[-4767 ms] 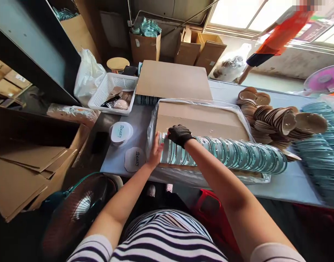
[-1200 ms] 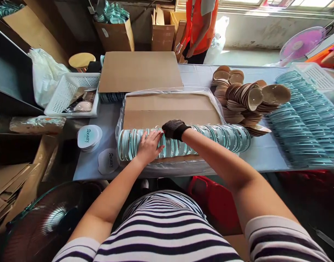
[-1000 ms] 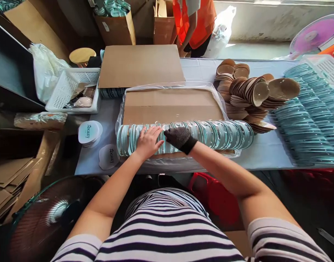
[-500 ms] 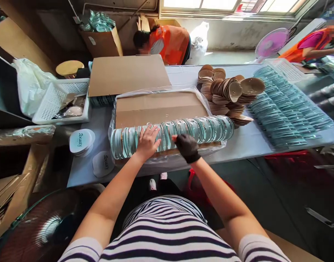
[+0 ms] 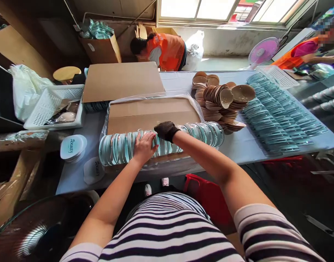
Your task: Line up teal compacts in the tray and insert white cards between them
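Note:
A long row of clear, round-edged plastic packs (image 5: 117,150) with teal cards stands on edge in an open carton (image 5: 153,114) lined with clear plastic. My left hand (image 5: 144,147) rests on the middle of this row, fingers apart. Just right of it, my right hand (image 5: 165,131), in a black fingerless-looking glove, is at the upper edge of the packs with its fingers curled. What those fingers hold, if anything, is hidden. My right forearm covers part of the row. Stacked white cards (image 5: 73,147) printed "beauty" and a clear-looking card (image 5: 93,171) lie at left.
Brown bowl-shaped pieces (image 5: 227,97) are heaped right of the carton, beside rows of clear teal packs (image 5: 273,120). A white basket (image 5: 56,109) and a cardboard-covered box (image 5: 123,82) stand left and behind. Floor fan (image 5: 43,233), red stool (image 5: 207,200); two people in orange work beyond.
My right hand has moved left and away from me, from the near middle of the row to its upper edge by my left hand. My left hand stays on the packs.

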Motion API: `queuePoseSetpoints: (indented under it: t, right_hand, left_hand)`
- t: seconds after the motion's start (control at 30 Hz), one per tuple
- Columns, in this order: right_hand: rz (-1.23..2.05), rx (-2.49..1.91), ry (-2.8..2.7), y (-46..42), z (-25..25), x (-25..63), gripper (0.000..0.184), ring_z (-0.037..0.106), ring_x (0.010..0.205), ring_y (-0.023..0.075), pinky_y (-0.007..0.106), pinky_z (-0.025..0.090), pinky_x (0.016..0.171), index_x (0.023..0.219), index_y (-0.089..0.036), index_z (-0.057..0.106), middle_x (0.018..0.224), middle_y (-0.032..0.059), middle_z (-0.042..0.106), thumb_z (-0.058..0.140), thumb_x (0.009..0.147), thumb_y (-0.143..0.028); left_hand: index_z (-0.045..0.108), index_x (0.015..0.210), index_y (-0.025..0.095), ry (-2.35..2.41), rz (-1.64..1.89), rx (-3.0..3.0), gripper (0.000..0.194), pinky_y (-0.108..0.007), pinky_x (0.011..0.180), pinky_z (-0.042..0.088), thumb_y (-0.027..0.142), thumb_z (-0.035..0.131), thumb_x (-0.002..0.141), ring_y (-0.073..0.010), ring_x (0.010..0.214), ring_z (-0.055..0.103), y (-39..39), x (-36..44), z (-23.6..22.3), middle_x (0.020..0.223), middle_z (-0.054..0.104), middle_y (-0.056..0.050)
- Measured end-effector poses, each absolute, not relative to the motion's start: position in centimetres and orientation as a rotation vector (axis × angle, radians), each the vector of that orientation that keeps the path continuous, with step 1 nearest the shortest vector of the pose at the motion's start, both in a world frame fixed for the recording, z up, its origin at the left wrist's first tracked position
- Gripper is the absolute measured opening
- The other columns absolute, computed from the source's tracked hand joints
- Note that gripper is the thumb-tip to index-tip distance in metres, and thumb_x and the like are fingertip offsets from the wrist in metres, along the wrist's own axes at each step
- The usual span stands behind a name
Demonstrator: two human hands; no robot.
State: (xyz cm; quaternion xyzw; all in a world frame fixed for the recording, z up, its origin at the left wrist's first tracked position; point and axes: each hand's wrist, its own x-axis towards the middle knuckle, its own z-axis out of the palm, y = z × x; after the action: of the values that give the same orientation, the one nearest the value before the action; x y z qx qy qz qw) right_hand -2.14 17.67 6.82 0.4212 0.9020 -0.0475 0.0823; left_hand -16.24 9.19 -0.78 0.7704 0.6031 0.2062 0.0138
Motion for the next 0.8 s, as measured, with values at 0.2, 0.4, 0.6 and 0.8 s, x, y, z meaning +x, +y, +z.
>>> queuePoseSetpoints:
  t: [0.2,0.4,0.6,0.8]
  right_hand:
    - [-0.204,1.282,2.686,9.1,-1.3,3.2,0.035,0.067,0.090,0.0193,0.025,0.046,0.073,0.114,-0.026,0.067,0.101,0.0065,0.072,0.038,0.097,-0.034]
    - [-0.308,1.342,2.743,8.0,-3.2,4.6,0.040,0.066,0.094,0.0182,0.025,0.047,0.076,0.118,-0.032,0.067,0.104,0.0039,0.072,0.032,0.100,-0.040]
    - [-0.128,1.650,2.630,18.4,5.9,5.6,0.033,0.064,0.103,0.0254,0.032,0.048,0.084,0.112,-0.018,0.070,0.112,0.0144,0.069,0.048,0.094,-0.035]
    - [-0.318,1.427,2.553,23.4,7.1,1.3,0.019,0.067,0.092,0.0217,0.030,0.047,0.081,0.091,-0.007,0.073,0.095,0.0152,0.072,0.063,0.083,-0.020]
  left_hand:
    - [0.051,0.138,0.020,1.889,0.624,2.392,0.050,-0.048,0.123,0.012,0.041,0.052,0.093,-0.0242,0.137,0.044,8.9,-16.1,-0.6,0.145,0.051,-0.008]
    - [0.053,0.136,0.019,1.910,0.594,2.374,0.047,-0.050,0.122,0.015,0.037,0.053,0.093,-0.0265,0.143,0.035,8.7,-15.4,0.5,0.146,0.050,-0.008]
    - [0.045,0.144,0.019,1.831,0.520,2.449,0.052,-0.053,0.121,0.019,0.037,0.048,0.095,-0.0262,0.145,0.031,10.6,-10.8,0.9,0.150,0.044,-0.007]
    - [0.044,0.145,0.019,1.830,0.443,2.469,0.054,-0.054,0.118,0.025,0.038,0.047,0.095,-0.0283,0.139,0.040,11.8,-10.0,-0.1,0.149,0.045,-0.010]
